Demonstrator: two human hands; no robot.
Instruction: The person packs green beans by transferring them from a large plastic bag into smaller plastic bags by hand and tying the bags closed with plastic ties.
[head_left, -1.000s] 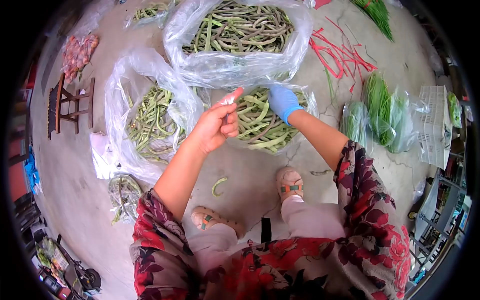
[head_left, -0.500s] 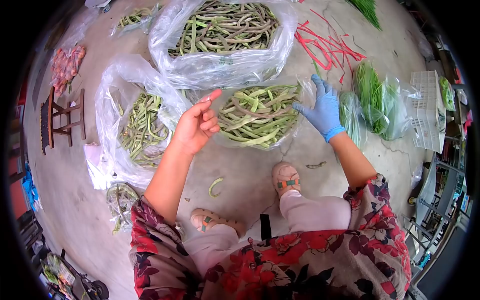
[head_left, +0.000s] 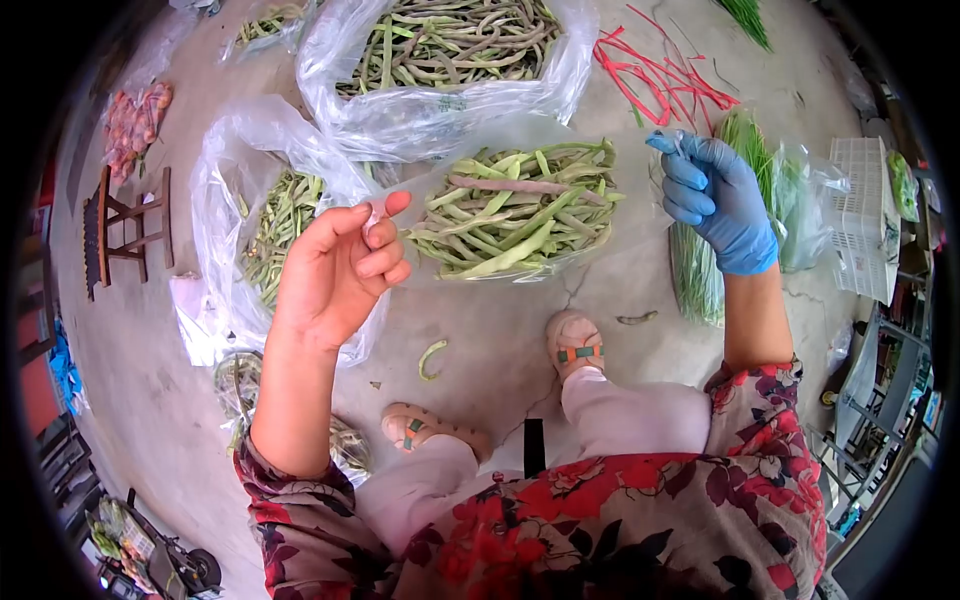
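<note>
A clear plastic bag (head_left: 640, 190) of green and purplish beans (head_left: 515, 210) is stretched between my two hands. My left hand (head_left: 340, 260), bare, pinches the bag's left edge between thumb and forefinger. On the right, my right hand (head_left: 715, 195) in a blue glove pinches the opposite edge, fingers curled. Behind it stands a large open bag of beans (head_left: 460, 45). Another open bag (head_left: 225, 180) with beans lies to the left, partly behind my left hand.
Red ribbons (head_left: 665, 80) lie at the upper right. Bagged green stalks (head_left: 745, 150) and a white crate (head_left: 862, 220) are at the right. A wooden stool (head_left: 135, 225) and a net of reddish produce (head_left: 135, 130) stand left. One loose bean (head_left: 430, 360) lies near my feet.
My gloved right hand has left the beans, moved right, opened, and closed on the bag's edge. My left hand has moved left and lower. The bag of beans is now spread wider.
</note>
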